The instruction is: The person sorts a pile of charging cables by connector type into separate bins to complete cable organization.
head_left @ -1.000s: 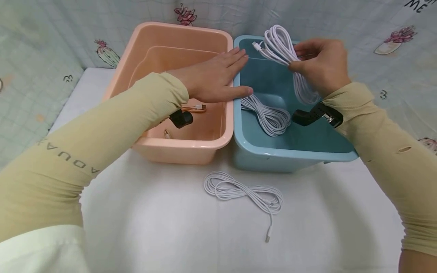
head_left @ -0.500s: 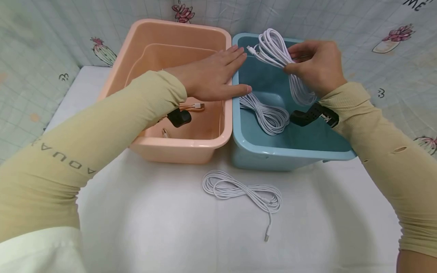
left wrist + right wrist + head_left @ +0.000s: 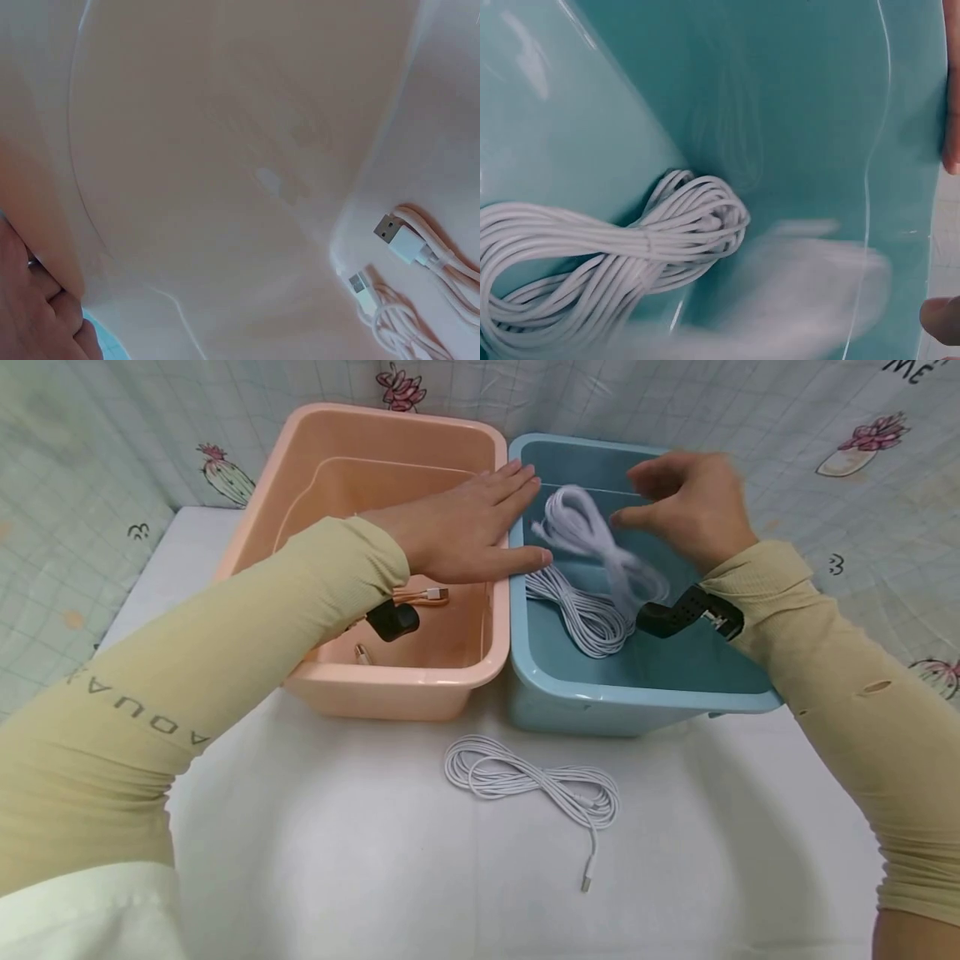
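Note:
A bundled white USB cable [image 3: 592, 531], blurred by motion, is in the air inside the blue bin [image 3: 652, 697], apart from my right hand [image 3: 693, 510]. That hand hovers over the bin's right side, thumb and fingers spread with nothing between them. Beneath the falling bundle lies another white cable coil [image 3: 630, 255] on the bin floor. My left hand [image 3: 476, 527] rests flat across the adjoining rims of the blue bin and the peach bin [image 3: 397, 677], fingers straight. Orange-tinted cables [image 3: 420, 255] with USB plugs lie in the peach bin, partly hidden by my left arm in the head view.
A third white cable bundle [image 3: 532, 781] lies on the white tabletop [image 3: 337, 827] in front of the bins, its plug end toward me. Behind the bins hangs a patterned curtain [image 3: 600, 397]. The two bins stand side by side, rims touching.
My right hand has let go of the white cable bundle, which has dropped down and slightly left into the blue bin. The left hand stays in place on the rims.

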{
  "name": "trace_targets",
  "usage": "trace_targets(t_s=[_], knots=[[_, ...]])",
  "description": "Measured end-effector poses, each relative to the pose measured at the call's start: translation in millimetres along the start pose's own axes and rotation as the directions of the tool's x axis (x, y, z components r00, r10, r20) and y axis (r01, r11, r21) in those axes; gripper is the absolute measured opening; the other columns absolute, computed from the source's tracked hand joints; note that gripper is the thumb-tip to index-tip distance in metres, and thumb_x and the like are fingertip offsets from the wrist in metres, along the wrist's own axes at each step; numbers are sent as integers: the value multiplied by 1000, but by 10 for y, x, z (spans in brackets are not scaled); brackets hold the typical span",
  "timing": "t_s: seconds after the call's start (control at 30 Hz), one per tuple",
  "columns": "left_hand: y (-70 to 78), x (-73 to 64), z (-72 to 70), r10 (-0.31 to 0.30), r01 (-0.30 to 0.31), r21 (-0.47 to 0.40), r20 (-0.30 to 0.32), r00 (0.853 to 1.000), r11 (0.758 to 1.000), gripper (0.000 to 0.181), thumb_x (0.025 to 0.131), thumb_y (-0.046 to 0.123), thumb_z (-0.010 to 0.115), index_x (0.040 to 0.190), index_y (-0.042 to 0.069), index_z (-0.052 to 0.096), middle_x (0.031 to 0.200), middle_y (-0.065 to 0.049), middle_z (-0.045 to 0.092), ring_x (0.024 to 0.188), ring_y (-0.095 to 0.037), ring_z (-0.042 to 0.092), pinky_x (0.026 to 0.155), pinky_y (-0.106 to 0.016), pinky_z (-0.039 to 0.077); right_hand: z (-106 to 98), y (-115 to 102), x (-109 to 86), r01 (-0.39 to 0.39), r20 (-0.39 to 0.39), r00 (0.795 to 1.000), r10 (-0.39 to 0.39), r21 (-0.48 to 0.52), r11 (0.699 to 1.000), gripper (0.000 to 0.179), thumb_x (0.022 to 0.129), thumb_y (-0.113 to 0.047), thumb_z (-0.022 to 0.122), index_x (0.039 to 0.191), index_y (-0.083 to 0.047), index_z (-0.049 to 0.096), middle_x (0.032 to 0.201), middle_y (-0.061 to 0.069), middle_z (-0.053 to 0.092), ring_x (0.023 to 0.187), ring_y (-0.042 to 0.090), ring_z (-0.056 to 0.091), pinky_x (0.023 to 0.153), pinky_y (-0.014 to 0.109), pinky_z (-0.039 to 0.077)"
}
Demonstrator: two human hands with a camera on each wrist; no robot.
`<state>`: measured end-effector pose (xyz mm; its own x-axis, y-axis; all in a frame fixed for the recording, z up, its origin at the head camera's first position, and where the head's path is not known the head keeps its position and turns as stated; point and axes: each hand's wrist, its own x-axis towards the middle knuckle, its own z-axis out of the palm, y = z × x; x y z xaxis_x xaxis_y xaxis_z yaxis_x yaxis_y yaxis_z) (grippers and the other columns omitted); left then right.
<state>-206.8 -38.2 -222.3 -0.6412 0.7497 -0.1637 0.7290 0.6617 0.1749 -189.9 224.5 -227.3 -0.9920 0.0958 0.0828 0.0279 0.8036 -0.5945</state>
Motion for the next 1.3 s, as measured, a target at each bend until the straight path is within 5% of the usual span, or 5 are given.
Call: trace_targets(t_s=[0.7, 1.1, 1.3], knots=[[25, -27, -72, 5, -5, -8, -12, 1000, 1000, 90, 94, 68, 25, 157, 12, -7, 165, -4, -13, 155, -23, -12, 128, -45, -1, -62, -80, -35, 37, 28, 999, -37, -5, 999, 50, 86, -29, 73, 132, -15, 60, 139, 9, 58, 115, 19, 60, 101, 43, 52], [28, -25, -31, 27, -27, -22, -2, 1000, 999, 91, 95, 69, 26, 157, 10, -6, 166, -6, -12, 155, -24, -12, 128, -45, 0, -121, -144, -145, 161, 30, 987, -161, -18, 987, 47, 88, -31, 70, 131, -15, 60, 135, 12, 59, 118, 28, 59, 102, 51, 50], [9, -36, -32, 38, -38, -11, -6, 999, 999, 91, 95, 67, 26, 157, 8, -4, 166, -8, -10, 155, -26, -10, 128, -44, 0, -167, -235, -268, 222, 47, 974, -221, -21, 975, 47, 86, -29, 73, 130, -17, 62, 132, 9, 62, 112, 24, 62, 96, 40, 55]])
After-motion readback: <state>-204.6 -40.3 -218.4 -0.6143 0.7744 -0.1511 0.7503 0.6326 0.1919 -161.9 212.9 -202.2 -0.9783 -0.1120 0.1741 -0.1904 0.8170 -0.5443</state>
